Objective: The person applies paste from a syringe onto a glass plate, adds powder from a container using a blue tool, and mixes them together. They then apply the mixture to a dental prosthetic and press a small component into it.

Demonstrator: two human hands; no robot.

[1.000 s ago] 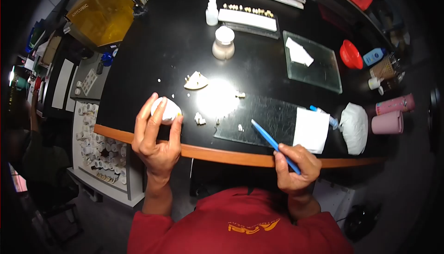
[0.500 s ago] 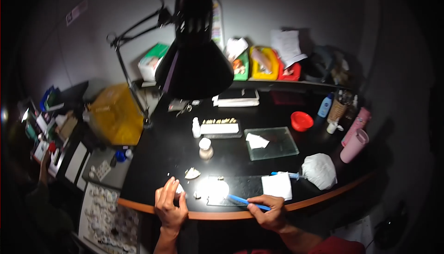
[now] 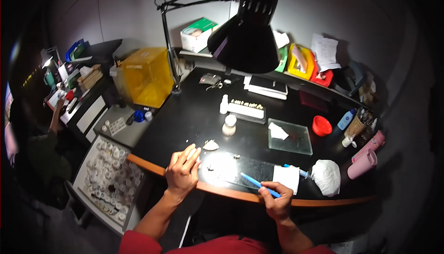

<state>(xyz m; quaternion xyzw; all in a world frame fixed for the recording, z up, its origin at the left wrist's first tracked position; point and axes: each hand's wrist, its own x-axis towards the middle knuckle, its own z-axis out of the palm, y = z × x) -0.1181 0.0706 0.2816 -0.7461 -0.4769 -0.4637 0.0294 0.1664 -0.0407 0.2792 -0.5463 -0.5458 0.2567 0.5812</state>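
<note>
My right hand [image 3: 277, 201] pinches a slim blue tool [image 3: 253, 180], its tip pointing up and left over the dark glass plate [image 3: 252, 168]. Near the table's front edge, my left hand [image 3: 182, 171] has its fingers bent and close together; whatever lies under them is hidden. Bright lamp light falls on a white patch [image 3: 222, 166] between the hands, with a small dark-edged piece [image 3: 210, 167] on it. A pale, jagged piece [image 3: 211, 145] lies just beyond my left hand. A folded white cloth [image 3: 286, 178] is beside my right hand.
A black lamp [image 3: 245, 41] overhangs the table. Behind are a white bottle [image 3: 224, 104], a jar [image 3: 229, 126], a tray of teeth-like pieces [image 3: 247, 110], a glass slab [image 3: 290, 136] and a red bowl [image 3: 322, 126]. At left, an open drawer [image 3: 108, 175] holds small jars; another person's arm [image 3: 56, 115] shows.
The view has turned, so the table sits tilted and the drawer shows more. The white object seen in my left hand is now hidden by the fingers. My right hand still holds the blue tool.
</note>
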